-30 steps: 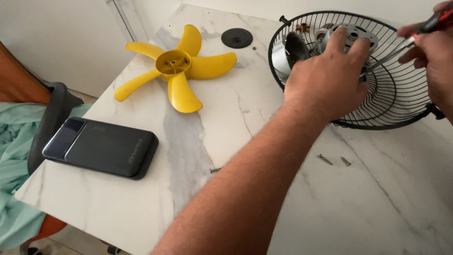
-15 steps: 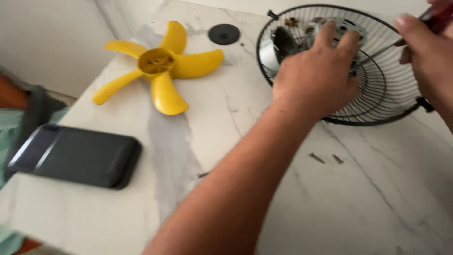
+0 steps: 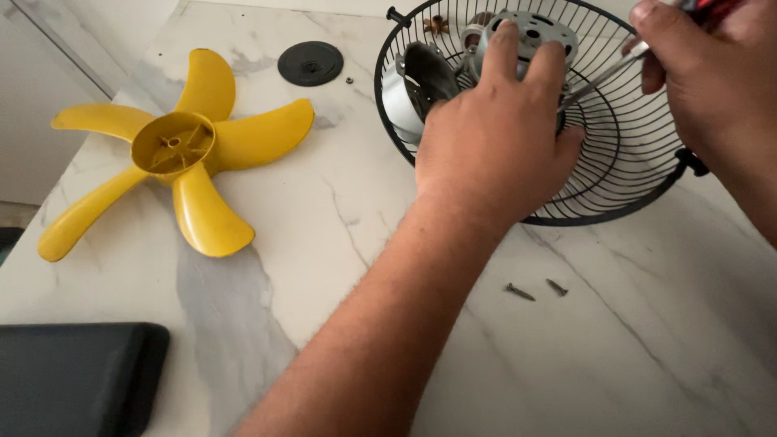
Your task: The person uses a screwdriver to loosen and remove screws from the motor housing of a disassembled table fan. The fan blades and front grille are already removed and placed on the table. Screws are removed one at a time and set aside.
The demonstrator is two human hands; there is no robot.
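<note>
Black wire fan guard [image 3: 623,174] cradles silver motor [image 3: 530,32].

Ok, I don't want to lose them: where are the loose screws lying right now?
In the head view, the two screws lie on the marble table, right of the left forearm and just below the black fan guard.

a white marble table [image 3: 647,364] with grey veining is seen under soft, even light. a pale wall [image 3: 48,97] is glimpsed at the left, beyond the table's edge.
</note>
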